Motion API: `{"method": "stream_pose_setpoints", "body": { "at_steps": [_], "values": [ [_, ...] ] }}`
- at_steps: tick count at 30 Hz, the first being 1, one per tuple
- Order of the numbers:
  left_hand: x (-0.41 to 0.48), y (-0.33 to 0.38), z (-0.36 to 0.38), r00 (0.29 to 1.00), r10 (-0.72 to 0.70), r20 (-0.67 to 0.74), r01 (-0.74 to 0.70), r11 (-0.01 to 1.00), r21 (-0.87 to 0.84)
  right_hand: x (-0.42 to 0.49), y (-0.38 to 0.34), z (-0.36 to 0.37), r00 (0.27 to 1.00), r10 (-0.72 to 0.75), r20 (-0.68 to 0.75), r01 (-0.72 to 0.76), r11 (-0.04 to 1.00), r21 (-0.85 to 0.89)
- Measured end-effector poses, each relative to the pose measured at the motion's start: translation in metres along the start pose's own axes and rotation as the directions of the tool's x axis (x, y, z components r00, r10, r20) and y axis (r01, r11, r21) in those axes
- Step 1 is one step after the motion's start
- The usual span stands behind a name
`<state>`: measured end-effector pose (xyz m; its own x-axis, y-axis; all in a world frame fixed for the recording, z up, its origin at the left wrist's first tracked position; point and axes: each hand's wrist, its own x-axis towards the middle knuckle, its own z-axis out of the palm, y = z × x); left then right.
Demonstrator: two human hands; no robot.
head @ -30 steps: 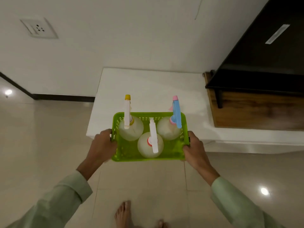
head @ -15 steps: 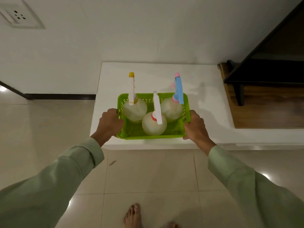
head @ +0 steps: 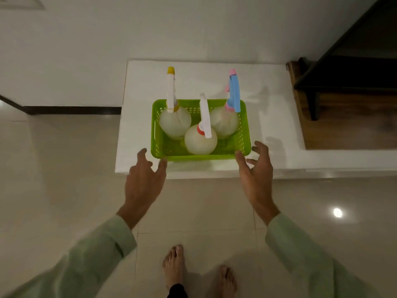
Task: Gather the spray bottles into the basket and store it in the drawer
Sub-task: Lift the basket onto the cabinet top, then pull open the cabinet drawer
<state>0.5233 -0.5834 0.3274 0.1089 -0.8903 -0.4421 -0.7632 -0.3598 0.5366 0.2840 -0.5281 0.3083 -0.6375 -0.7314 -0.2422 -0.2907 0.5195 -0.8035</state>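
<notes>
Nearest to me, two bare feet [head: 174, 265] are standing on the glossy tiled floor [head: 64, 168], and pale green sleeves [head: 90, 252] are reaching forward from both lower corners. I am seeing my left hand [head: 144, 179] hovering with its fingers spread, holding nothing — its thumb tip is lying just at the near left corner of the green basket [head: 243, 134], though I cannot tell whether it is touching. My right hand [head: 256, 179] is likewise splayed and empty, its fingertips lying just beside the basket's near right corner. The basket is sitting on the low white table [head: 275, 117], close to its near edge, and three translucent spray bottles are standing upright inside it: the red-collared bottle [head: 200, 140] is sitting nearest me in the middle, the yellow-tipped bottle [head: 175, 123] is standing at the far left, and the blue-and-pink bottle [head: 224, 123] is standing at the far right — all three are crowding together. Beyond the table, a white wall [head: 171, 29] is rising, and a dark wooden cabinet [head: 348, 82] is sitting on the table's right end.
</notes>
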Motion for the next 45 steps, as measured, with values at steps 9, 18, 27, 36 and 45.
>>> {"method": "stream_pose_setpoints", "body": {
  "at_steps": [9,18,27,36,45],
  "values": [
    [-0.062,-0.06,0.1,0.913,-0.297,0.281,0.407,0.727,-0.553,-0.075,0.113,0.04,0.921,0.335,0.197,-0.371,0.911,0.182],
    [0.059,-0.123,0.224,0.725,-0.348,0.594,0.618,-0.052,-0.784,0.014,0.218,0.145,0.633,0.55,0.545,-0.727,0.181,0.662],
    [0.13,-0.134,0.28,0.765,-0.255,0.592,0.496,-0.352,-0.793,0.068,0.251,0.199,0.649,0.405,0.645,-0.637,-0.175,0.751],
    [0.113,-0.153,0.278,0.776,-0.195,0.6,0.49,-0.413,-0.768,0.047,0.263,0.188,0.671,0.382,0.635,-0.617,-0.187,0.765],
    [-0.043,-0.123,0.195,0.995,-0.095,0.034,0.097,0.816,-0.57,-0.071,0.191,0.085,0.984,0.044,0.175,-0.097,0.946,0.31]
  ]
}}
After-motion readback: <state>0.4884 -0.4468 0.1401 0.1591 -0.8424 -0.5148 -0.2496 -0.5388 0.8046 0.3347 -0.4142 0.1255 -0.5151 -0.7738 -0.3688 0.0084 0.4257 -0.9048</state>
